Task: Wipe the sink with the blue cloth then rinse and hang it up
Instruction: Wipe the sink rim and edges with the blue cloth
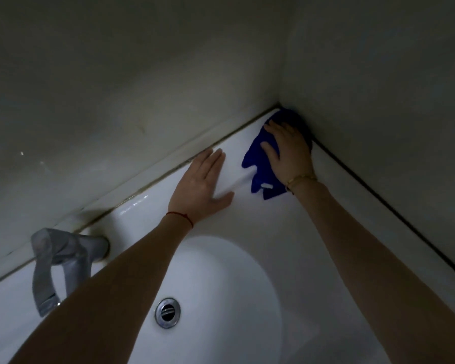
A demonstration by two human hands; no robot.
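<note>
The right hand (286, 151) lies flat on the blue cloth (258, 166), fingers straight and slightly spread, pressing it against the far right corner of the sink (260, 227) ledge, where the two walls meet; the cloth bunches up beyond the fingertips into that corner and trails out in ragged folds toward the near side of the hand, with a small white tag showing on its near edge; a gold bracelet (300, 179) circles the right wrist. The left hand (204, 182) rests open on the bare white ledge just to the left of the cloth, palm down, fingers together and straight, thumb spread toward the cloth but not touching it; a thin red string (180, 216) sits on the left wrist. Both forearms reach over the oval basin, whose metal drain (167, 312) lies near, between the arms. At the left a faucet (95, 248) stands at the back edge of the ledge with a grey cloth (55, 264) draped over it, hanging down toward the basin.
</note>
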